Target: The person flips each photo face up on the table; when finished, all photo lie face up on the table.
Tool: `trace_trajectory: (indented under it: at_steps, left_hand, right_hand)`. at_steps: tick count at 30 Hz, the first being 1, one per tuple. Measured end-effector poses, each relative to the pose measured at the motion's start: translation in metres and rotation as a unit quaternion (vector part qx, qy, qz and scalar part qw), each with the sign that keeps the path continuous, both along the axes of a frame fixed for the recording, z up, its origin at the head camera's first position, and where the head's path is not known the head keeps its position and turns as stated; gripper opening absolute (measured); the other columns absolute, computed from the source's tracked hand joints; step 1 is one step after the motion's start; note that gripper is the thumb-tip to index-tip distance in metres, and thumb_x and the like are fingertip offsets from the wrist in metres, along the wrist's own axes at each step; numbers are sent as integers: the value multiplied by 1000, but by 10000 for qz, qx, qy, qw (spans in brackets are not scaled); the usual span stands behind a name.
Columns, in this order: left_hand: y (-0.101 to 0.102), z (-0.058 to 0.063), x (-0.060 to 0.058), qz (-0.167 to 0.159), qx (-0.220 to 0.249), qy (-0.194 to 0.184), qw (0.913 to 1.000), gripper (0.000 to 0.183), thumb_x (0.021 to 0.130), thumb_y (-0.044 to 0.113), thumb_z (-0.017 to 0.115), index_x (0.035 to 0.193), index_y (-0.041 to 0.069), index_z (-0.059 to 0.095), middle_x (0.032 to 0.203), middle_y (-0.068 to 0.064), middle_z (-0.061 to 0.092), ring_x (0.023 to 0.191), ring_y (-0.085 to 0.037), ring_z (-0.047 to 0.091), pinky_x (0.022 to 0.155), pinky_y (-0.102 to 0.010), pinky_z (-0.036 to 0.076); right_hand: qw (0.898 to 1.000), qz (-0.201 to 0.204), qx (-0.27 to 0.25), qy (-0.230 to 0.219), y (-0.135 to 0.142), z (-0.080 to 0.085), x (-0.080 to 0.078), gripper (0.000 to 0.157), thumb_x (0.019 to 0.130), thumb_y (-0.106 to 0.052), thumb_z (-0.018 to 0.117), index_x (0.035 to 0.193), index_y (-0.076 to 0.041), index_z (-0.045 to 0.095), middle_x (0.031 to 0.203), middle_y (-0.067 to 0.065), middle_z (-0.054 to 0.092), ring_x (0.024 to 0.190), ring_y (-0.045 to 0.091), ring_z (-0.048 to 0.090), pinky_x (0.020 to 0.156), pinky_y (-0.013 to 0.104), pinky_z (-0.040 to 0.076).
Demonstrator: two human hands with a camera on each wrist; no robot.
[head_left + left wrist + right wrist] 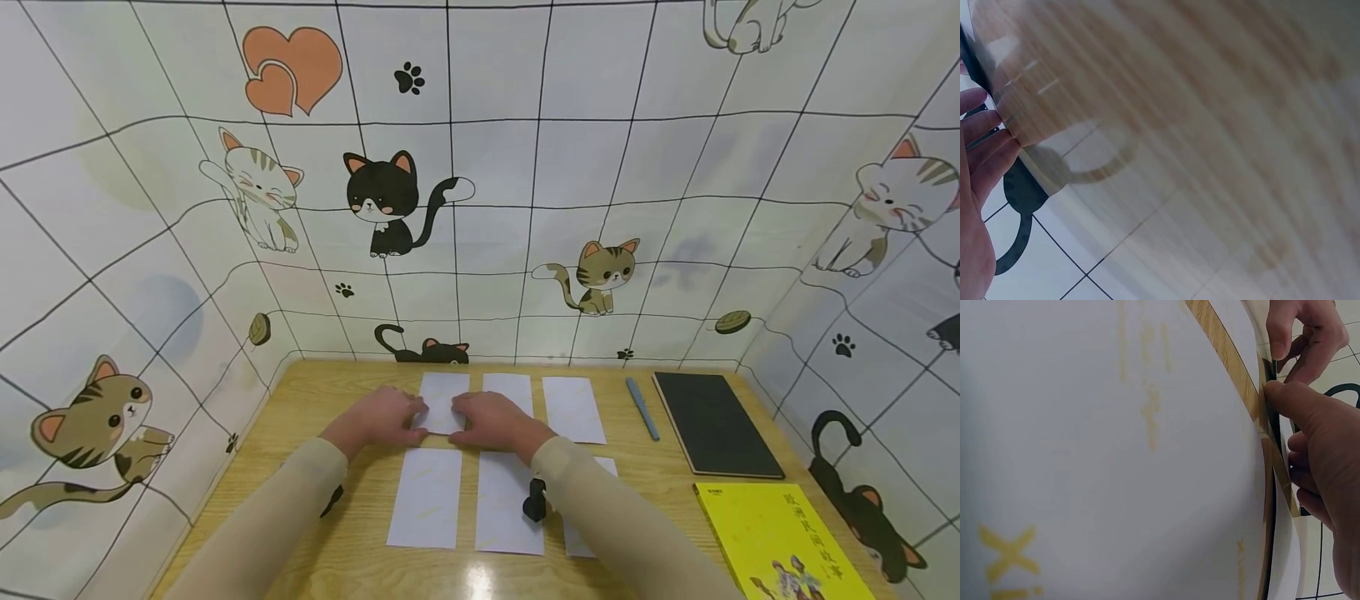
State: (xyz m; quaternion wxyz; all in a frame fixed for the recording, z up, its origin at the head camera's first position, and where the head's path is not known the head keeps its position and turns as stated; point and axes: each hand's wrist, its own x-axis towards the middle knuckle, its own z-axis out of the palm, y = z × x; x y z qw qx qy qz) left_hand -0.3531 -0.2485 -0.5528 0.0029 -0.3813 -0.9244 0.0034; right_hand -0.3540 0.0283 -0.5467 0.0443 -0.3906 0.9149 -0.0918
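Both hands meet at the white paper card (446, 387) at the left end of the far row. My left hand (382, 417) rests at its left edge, thumb and forefinger tips apart. From the other side, my right hand (498, 421) touches the card's right part, its thumb near the lower edge. In the left wrist view the left fingers (988, 140) lie fairly straight at the table. The right wrist view shows the right thumb (1291, 403) just below the left hand (1307, 337). The card lies flat on the wooden table (337, 542).
Two more white cards, one middle (510, 383) and one right (573, 408), continue the far row. Three cards form the near row, the left one (423, 500) fully visible. A blue pen (642, 408), black notebook (716, 425) and yellow book (780, 537) lie right. Cat-patterned cloth surrounds the table.
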Motion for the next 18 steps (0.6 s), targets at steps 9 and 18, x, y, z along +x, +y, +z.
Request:
trace_trajectory:
  at_steps: [9, 18]
  left_hand:
    - [-2, -1, 4, -54, 74, 287, 9995, 36, 102, 52, 67, 114, 19, 75, 113, -5, 81, 82, -16, 73, 81, -40, 62]
    - [-2, -1, 11, 163, 441, 333, 9983, 20, 100, 37, 76, 105, 19, 72, 94, 5, 70, 72, -12, 58, 77, -41, 59]
  right_hand:
    - [9999, 88, 53, 125, 0, 2, 2, 56, 106, -54, 67, 143, -12, 73, 155, 4, 66, 145, 22, 60, 120, 40, 47]
    - [9990, 214, -352, 159, 2, -4, 1, 45, 109, -42, 56, 138, -13, 75, 149, 4, 69, 141, 22, 63, 119, 40, 49]
